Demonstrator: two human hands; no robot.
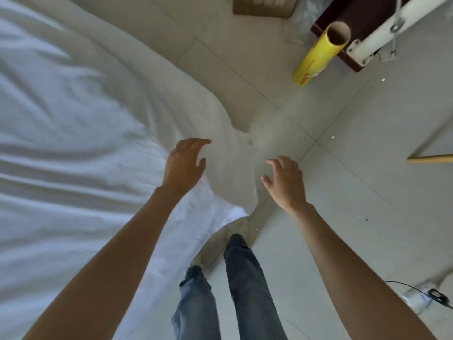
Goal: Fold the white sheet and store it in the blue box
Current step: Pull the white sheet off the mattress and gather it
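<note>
Left hand: fingers spread and loosely bent, holding nothing; it hovers above the near edge of the white sheet. Contact with the cloth cannot be confirmed.
Right hand: fingers spread wide, holding nothing; it hangs over the floor, just to the right of the sheet's edge.
White sheet: spread out unfolded and wrinkled, filling the left half of the view; its right border trails onto the floor tiles between the two hands and reaches the person's feet.
Blue box: not in view.
Step in hand (judged): reaching for the near edge or corner of the sheet to start the first fold; no fold is made yet.
Procedure (advised): pinch the edge at two points well apart, one per hand. Lift until the cloth is taut between the hands, then carry the edge across to the opposite border and align the corners before smoothing.
Caution: the feet stand at the sheet's edge; step off the cloth before lifting, or it will drag.
Surroundings: a yellow roll with an open cardboard core stands at the upper right, beside a white frame leg; a cardboard box lies at the top edge.
</note>
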